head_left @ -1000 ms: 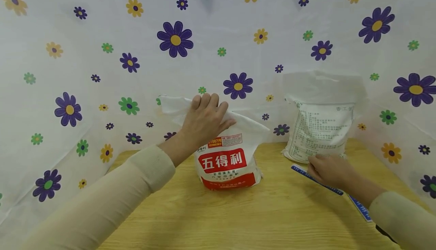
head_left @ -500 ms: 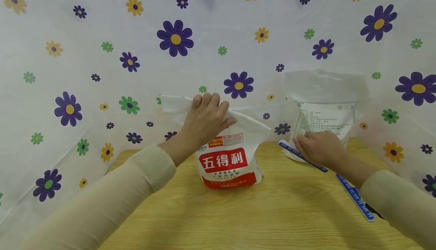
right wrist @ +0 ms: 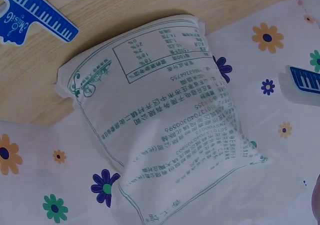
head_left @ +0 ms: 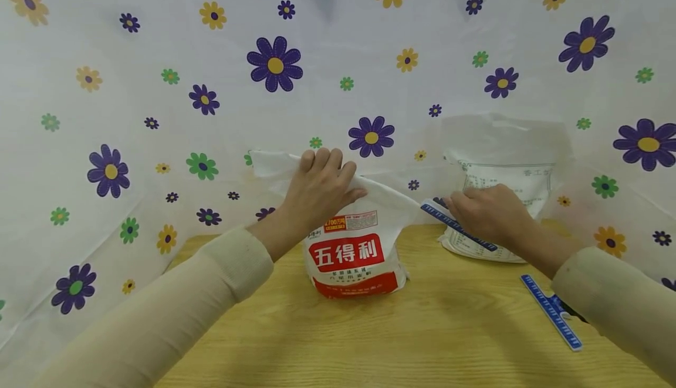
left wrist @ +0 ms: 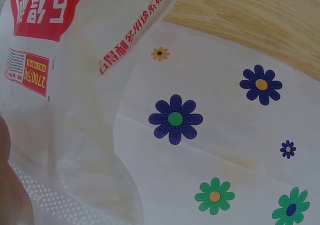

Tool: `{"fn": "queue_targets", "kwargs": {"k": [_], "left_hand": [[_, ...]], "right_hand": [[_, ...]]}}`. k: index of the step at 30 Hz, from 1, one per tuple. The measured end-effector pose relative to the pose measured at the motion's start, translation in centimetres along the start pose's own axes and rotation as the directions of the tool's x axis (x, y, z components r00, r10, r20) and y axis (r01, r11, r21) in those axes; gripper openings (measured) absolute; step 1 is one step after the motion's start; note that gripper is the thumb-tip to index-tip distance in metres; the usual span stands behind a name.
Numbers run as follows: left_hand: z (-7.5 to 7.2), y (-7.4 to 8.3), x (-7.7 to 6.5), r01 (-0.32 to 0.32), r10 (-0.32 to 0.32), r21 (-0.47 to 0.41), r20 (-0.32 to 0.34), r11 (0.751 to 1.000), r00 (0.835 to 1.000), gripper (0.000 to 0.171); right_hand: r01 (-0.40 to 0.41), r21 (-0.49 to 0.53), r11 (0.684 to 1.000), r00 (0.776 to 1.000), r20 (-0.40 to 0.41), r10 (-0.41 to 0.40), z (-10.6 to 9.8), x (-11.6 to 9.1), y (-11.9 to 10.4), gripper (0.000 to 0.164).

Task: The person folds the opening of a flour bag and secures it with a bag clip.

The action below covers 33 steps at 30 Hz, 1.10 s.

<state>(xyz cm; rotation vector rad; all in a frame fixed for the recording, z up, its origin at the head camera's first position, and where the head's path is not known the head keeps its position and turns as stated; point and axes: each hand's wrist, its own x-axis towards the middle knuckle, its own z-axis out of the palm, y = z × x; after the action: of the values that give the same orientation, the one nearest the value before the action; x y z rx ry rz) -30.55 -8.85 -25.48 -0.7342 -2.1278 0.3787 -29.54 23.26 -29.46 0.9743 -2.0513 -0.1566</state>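
In the head view my left hand (head_left: 319, 185) grips the top edge of a white flour bag (head_left: 345, 253) with red lettering, which stands on the table. The left wrist view shows this bag's upper part (left wrist: 85, 115), with fingers (left wrist: 12, 200) at the left edge. My right hand (head_left: 491, 215) holds a long blue clip (head_left: 440, 218) with a piano-key pattern, raised in front of a second bag. The clip's far end reaches close to the flour bag's right top corner. Only the end of this clip (right wrist: 306, 82) shows in the right wrist view.
A white bag (head_left: 514, 179) with green print stands at the back right, against the flowered curtain (head_left: 338, 47). Another blue piano-key clip (head_left: 551, 314) lies on the wooden table (head_left: 412, 341), near my right forearm.
My right hand has lifted the blue clip off the table and moved it up and left, toward the flour bag's top. My left hand keeps its grip on the bag.
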Motion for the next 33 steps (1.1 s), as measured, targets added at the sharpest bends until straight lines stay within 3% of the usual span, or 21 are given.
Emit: {"fn": "queue_targets", "kwargs": {"k": [4, 12, 26, 33], "left_hand": [[0.1, 0.0, 0.1, -0.002, 0.002, 0.000, 0.011, 1.000, 1.000, 0.046], [0.1, -0.1, -0.1, -0.006, 0.006, 0.003, -0.002, 1.000, 1.000, 0.047], [0.0, -0.1, -0.1, -0.012, 0.011, 0.021, 0.020, 1.000, 1.000, 0.048], [0.1, 0.0, -0.3, -0.016, 0.016, 0.035, 0.020, 0.999, 1.000, 0.049]], "right_hand": [[0.005, 0.003, 1.000, 1.000, 0.013, -0.005, 0.0, 0.7, -0.2, 0.044], [0.024, -0.020, 1.000, 0.999, 0.045, -0.023, 0.2, 2.0, -0.7, 0.031], [0.087, -0.073, 0.993, 0.988, -0.123, -0.096, 0.8, 4.0, -1.1, 0.038], [0.078, -0.110, 0.991, 0.987, -0.135, -0.092, 1.1, 4.5, -1.3, 0.041]]}}
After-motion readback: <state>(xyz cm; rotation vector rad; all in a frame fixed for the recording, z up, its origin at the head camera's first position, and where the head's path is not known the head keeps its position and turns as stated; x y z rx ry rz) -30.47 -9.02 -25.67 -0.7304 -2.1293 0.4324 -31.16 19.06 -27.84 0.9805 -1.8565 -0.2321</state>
